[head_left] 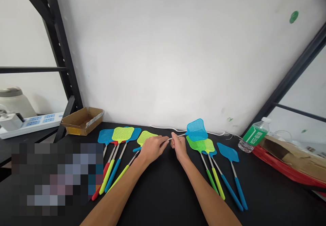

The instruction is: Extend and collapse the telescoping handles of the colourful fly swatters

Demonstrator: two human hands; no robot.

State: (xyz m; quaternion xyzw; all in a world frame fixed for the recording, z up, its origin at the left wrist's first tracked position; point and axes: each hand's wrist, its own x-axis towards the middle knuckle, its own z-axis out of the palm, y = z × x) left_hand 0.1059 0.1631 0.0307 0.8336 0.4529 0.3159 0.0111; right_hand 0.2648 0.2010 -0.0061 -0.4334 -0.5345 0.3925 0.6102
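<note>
Both hands hold a blue fly swatter (197, 130) sideways above the black table. My right hand (178, 146) is closed round its thin metal rod, near the mesh head. My left hand (153, 148) is wrapped over the other side, with a blue handle end (137, 149) poking out beside it. To the left lie several fly swatters, among them a yellow-green one (123, 134) and a red handle (96, 190). On the right are more, including a green one (195, 145) partly behind the held head and a blue one (229, 152).
A cardboard box (82, 121) sits at the back left, near a power strip (35, 121). At the right stands a tilted-looking water bottle (255, 135) beside a red-edged carton (285, 151). A white cable (214, 133) runs along the wall (163, 56). Black shelf posts (66, 53) flank both sides.
</note>
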